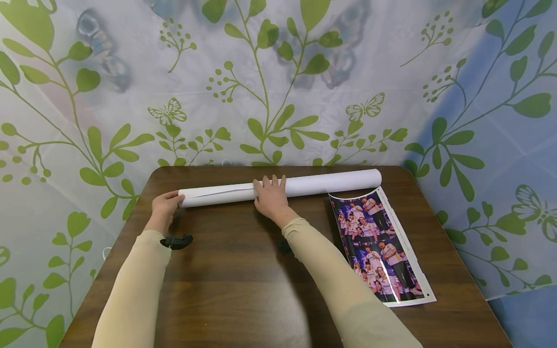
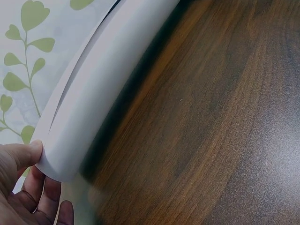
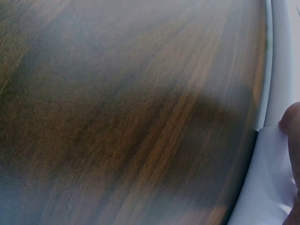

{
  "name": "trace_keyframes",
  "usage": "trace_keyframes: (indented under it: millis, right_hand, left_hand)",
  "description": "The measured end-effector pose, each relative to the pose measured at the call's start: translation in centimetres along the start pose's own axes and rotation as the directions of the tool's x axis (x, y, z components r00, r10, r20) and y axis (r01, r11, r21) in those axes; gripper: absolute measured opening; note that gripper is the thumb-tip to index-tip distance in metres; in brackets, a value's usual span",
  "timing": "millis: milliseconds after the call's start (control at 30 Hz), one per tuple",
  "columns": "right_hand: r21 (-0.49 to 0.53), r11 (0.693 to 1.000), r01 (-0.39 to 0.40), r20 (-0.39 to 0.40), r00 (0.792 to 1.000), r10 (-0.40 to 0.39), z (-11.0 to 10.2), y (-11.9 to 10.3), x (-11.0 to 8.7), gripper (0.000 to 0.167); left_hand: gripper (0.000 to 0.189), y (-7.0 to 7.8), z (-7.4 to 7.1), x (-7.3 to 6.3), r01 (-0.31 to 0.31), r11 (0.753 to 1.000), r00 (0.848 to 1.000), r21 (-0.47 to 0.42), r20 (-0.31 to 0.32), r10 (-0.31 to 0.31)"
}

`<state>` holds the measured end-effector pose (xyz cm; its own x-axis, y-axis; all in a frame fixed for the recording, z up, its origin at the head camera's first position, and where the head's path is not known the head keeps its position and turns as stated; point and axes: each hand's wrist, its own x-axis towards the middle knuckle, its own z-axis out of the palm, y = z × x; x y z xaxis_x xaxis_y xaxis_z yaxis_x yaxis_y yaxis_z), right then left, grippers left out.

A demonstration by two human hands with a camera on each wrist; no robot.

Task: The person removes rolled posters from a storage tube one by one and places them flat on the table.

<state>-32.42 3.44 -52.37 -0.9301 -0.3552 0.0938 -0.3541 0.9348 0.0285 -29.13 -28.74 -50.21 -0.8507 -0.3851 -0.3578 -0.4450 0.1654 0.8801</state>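
To handle the white paper roll (image 1: 332,183) well as it lies across the far part of the table (image 1: 235,270), pinch its end lightly with your left hand (image 1: 163,208), thumb above and fingers beneath, and spread even pressure through your right hand (image 1: 272,198), whose extended fingers rest over its middle. The smooth, thin-looking tube probably dents easily, and its loose edge (image 1: 217,190) gapes along the left part. Beside its right part, the glossy photo sheet (image 1: 383,246) bows upward on the wood-grained surface.
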Motion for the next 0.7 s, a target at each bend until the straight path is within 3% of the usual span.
trace_keyframes:
  millis: [700]
  right_hand:
    - [0.0,1.0,0.009,-0.003,1.0,-0.009,0.07,0.11,-0.01,0.058]
  left_hand:
    - [0.054,0.15,-0.38,-0.03,0.022,1.0,0.999,-0.015,-0.022,-0.023]
